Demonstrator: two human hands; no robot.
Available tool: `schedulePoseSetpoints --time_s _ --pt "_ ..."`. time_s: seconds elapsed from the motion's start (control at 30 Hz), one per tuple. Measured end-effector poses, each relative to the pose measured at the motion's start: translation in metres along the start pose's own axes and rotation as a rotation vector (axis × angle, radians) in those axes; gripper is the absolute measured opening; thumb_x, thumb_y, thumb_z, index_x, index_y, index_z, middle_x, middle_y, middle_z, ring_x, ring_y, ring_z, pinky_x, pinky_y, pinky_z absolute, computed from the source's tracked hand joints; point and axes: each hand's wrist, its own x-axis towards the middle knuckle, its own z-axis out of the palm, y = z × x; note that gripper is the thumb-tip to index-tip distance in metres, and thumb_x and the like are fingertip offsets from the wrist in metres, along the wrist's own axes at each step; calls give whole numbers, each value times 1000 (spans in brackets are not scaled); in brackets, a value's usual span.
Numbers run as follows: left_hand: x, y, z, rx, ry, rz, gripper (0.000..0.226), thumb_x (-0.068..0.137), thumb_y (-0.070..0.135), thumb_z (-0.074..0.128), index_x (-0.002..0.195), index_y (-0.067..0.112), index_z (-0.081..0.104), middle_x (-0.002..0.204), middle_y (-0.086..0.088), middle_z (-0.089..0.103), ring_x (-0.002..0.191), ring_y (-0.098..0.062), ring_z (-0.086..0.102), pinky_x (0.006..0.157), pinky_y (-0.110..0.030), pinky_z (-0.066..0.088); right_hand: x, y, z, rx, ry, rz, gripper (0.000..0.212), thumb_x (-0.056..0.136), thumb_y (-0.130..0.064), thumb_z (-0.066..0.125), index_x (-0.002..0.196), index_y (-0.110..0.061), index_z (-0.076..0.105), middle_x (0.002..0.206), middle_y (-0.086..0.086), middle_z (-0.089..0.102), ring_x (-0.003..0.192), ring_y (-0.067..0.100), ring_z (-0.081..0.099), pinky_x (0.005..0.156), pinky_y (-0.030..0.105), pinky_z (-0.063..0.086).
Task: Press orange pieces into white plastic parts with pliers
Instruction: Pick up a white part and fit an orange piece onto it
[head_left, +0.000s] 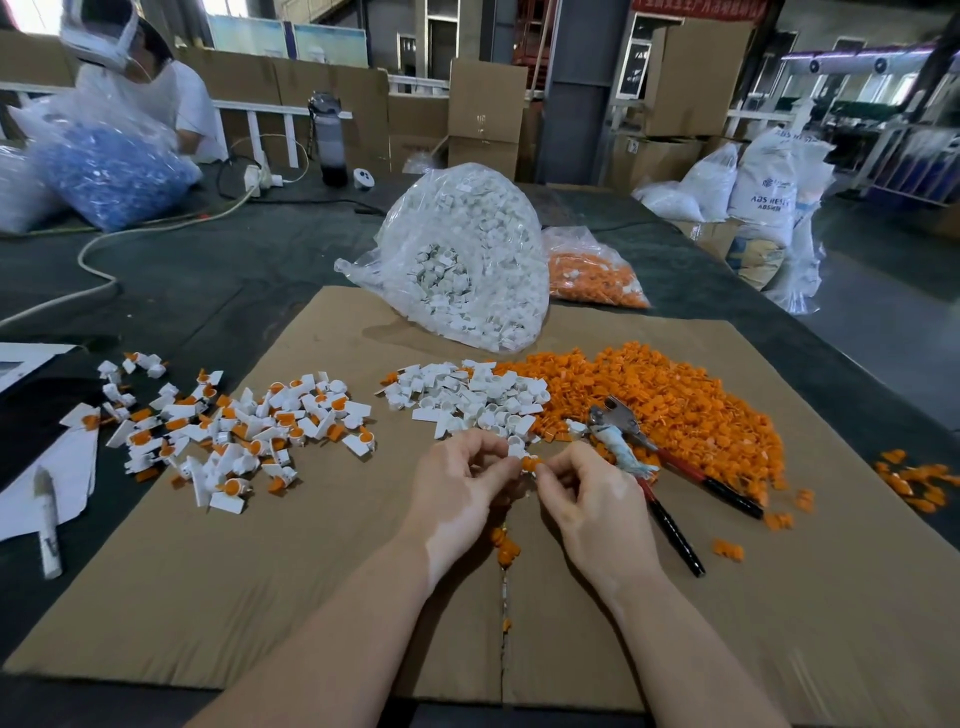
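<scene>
From the head view, my left hand (457, 478) pinches a small white part (515, 448) and my right hand (582, 486) pinches an orange piece (531, 462) against it, lining them up by hand I think, since the red-handled metal pliers (654, 457) lie unheld just right of my grip on the rough cardboard (260, 597).

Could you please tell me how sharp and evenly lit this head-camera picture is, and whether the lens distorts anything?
Head view: soft, even light on the brown cardboard sheet, with the left hand and right hand fairly sharp; wide-angle bending curves the dark table edges; the clear bag of white plastic parts shows mild glare; the background is dimmer and softer.
</scene>
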Motion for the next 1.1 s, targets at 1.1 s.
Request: schedulePoseSetpoints --time_s 1.1 --pt "-2 1 -3 -106 -76 -32 16 89 -2 57 98 9 65 73 -19 61 62 -16 65 59 -19 52 2 -2 -1 128 2 -95 21 82 -10 69 100 -21 70 86 -13 57 71 7 54 66 19 46"
